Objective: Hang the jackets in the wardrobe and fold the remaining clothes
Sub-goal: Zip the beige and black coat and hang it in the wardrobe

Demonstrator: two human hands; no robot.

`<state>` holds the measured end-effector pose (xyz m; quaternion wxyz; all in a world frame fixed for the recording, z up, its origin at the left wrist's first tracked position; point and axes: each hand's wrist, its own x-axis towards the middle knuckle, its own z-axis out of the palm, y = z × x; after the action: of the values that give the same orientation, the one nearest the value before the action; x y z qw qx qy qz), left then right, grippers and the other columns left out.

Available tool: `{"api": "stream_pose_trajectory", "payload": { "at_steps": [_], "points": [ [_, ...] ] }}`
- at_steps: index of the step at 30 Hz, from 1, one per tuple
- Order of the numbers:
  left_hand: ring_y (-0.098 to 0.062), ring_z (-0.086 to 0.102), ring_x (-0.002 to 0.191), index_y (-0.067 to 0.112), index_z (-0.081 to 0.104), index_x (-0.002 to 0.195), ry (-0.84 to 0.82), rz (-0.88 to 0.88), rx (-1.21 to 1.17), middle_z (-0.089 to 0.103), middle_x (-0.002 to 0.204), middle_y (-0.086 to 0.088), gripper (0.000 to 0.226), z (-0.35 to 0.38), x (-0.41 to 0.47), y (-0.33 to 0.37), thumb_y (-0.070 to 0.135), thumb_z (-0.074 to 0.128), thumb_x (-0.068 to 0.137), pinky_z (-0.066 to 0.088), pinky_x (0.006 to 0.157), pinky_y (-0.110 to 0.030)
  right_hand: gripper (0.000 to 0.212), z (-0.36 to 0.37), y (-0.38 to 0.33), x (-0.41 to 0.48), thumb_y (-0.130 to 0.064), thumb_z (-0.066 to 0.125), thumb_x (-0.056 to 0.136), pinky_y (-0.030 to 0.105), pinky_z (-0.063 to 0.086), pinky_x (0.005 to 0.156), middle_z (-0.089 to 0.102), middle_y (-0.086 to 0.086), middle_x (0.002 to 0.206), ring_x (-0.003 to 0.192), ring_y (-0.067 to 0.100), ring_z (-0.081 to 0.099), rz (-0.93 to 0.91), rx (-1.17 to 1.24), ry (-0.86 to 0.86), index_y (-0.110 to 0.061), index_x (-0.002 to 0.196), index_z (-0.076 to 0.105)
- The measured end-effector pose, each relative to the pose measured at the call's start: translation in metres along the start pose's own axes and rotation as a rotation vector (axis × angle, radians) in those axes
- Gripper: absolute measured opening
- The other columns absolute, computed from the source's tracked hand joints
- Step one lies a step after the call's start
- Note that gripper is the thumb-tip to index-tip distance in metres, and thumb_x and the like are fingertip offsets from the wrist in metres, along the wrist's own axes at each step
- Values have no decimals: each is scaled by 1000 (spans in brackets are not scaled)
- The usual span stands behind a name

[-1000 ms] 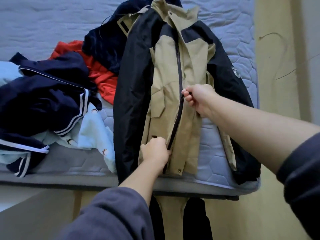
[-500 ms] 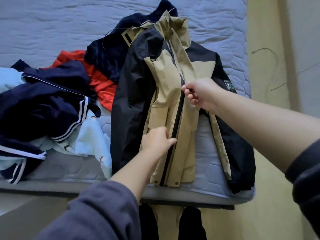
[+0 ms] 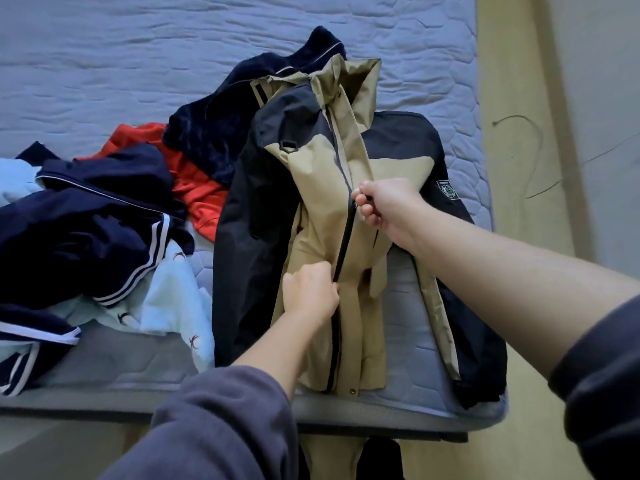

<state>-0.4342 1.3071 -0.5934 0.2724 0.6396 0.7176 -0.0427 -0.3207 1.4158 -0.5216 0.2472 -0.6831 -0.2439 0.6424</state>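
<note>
A tan and black jacket (image 3: 311,216) lies front up on the mattress (image 3: 138,64), its hem near the front edge. My right hand (image 3: 384,209) pinches the zipper pull about halfway up the jacket's front. My left hand (image 3: 310,292) grips the tan fabric just left of the zipper track, lower down. The zipper below my right hand looks closed. Left of the jacket lies a heap of clothes: a navy garment with white stripes (image 3: 86,230), a red piece (image 3: 194,188), a light blue printed one (image 3: 173,299) and a dark navy jacket (image 3: 221,133) behind.
The mattress's front edge (image 3: 104,403) runs below the clothes. A tan floor strip (image 3: 512,168) with a thin dark cord (image 3: 533,133) lies to the right of the bed. More tan and black fabric (image 3: 346,459) hangs below the bed edge.
My right hand has drawn the zipper pull up the jacket's front, away from me. My left hand stays low on the fabric beside the zipper. The camera view has shifted slightly.
</note>
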Motion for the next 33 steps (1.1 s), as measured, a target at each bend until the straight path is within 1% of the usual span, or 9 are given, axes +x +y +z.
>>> {"api": "stream_pose_trajectory", "payload": {
  "at_steps": [2,5,12,15,19,23,26,30,33],
  "points": [
    [-25,60,86,22,44,83,-42,-9,55,56,83,2,15,5,-3,-8,28,52,93,32,74,-32,33,2,-6,2,-17,42,100,12,30,34,48,-7,53,36,2,38,-12,40,6,-12,71,56],
    [-25,60,87,22,44,83,-129,-64,98,62,89,0,11,17,-14,-22,21,53,90,34,79,-33,34,4,-24,-1,-17,45,100,12,29,36,48,-8,50,37,2,37,-50,74,19,-13,68,56],
    [-26,60,86,22,48,81,-240,-164,83,62,89,-1,9,18,-17,-50,23,53,88,39,78,-35,29,-1,-18,-16,-15,45,100,14,32,41,49,-3,56,43,6,38,-148,-39,-126,-9,76,59],
    [-27,60,88,21,49,84,-196,-118,53,63,93,-2,13,1,-6,-42,32,55,87,43,79,-36,28,-4,-23,-15,-14,46,99,15,33,41,50,-4,53,40,5,40,-192,-51,-121,-9,76,60],
    [-27,59,78,18,48,80,-33,-43,-133,61,83,-1,38,-37,24,-3,53,62,77,48,69,-35,30,-2,-22,-15,-16,45,100,14,34,39,50,-4,54,39,5,41,-200,-49,-124,-12,74,59],
    [-30,60,78,15,50,80,130,61,-153,63,81,-4,30,-55,45,25,43,59,87,50,66,-37,31,-3,-25,-20,-18,45,101,15,34,41,50,-4,54,39,5,40,-195,29,-114,-11,74,58],
    [-32,62,83,18,56,86,140,15,-103,65,86,-6,23,-42,37,12,40,60,87,51,71,-37,32,-5,-29,-23,-18,44,101,14,34,41,49,-5,53,39,4,40,-168,133,-59,-10,73,58],
    [-30,64,87,19,62,93,62,-45,-57,67,90,-5,22,-11,16,-6,40,59,88,50,75,-36,34,-3,-5,-29,-18,44,101,16,32,47,49,-4,54,42,5,39,-159,137,-95,-10,71,58],
    [-29,63,88,20,60,92,32,-35,-61,67,90,-3,19,5,2,-12,39,57,89,46,75,-33,33,-13,5,-28,-17,47,99,16,38,44,53,-2,54,44,9,46,-223,-38,-111,-10,70,61]
  ]
}}
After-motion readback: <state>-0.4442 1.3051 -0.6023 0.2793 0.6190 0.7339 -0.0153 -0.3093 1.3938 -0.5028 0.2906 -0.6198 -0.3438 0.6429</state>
